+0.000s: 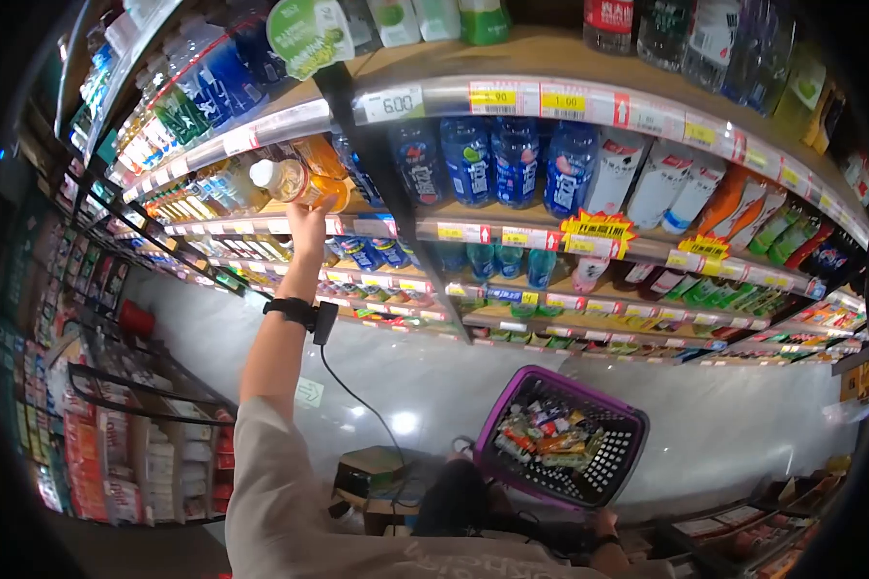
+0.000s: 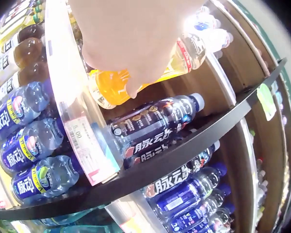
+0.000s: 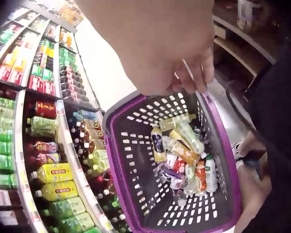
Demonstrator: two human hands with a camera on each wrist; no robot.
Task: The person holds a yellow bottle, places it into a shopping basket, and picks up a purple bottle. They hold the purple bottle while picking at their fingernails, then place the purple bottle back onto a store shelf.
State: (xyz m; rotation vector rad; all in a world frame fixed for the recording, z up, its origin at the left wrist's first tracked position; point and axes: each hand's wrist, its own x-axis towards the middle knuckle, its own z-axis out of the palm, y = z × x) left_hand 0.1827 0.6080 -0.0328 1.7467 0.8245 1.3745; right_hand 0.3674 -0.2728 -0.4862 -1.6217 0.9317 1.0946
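At the drinks shelf, my left hand grips a white-capped bottle of orange drink, held tilted. In the left wrist view the hand covers the bottle's middle, while an orange part shows below it. Dark-labelled bottles lie beside it on the shelf. Down near my leg, my right hand holds the near rim of a purple-edged basket. The right wrist view has that hand with fingers curled at the rim. Several bottles and packets lie inside the basket.
Long shelves of drinks run across the front, with price tags along their edges. A black upright post divides them near my left hand. Stacked goods stand at the left, and a box sits on the floor.
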